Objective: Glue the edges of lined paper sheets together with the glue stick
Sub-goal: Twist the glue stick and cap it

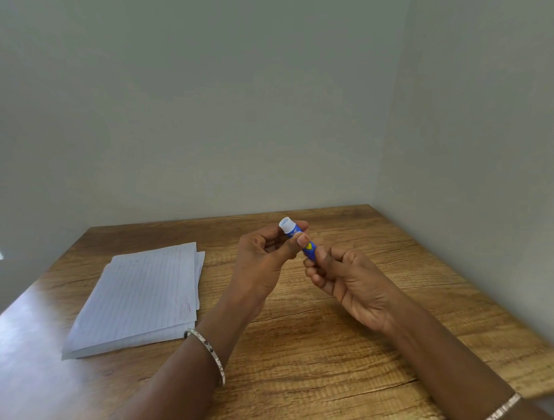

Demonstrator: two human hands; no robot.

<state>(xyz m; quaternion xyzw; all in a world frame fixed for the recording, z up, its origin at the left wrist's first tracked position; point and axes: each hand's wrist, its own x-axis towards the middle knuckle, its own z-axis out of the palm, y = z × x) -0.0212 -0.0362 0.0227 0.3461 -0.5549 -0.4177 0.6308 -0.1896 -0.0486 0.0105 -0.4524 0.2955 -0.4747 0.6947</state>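
We observe a blue glue stick (pixel 299 240) held in the air above the wooden table (pixel 336 333), tilted, its white open end (pixel 286 225) up and away from the person. Left hand (pixel 265 260): thumb and fingers pinch the upper barrel just below the white end. Right hand (pixel 350 282): thumb and curled fingers grip the lower end of the barrel. Both hands are clear of the tabletop. A loose stack of lined paper sheets (pixel 140 299) lies flat on the table to the left, well apart from the hands, sheets slightly fanned. A silver bangle (pixel 211 353) sits on the left wrist, another (pixel 502 407) on the right.
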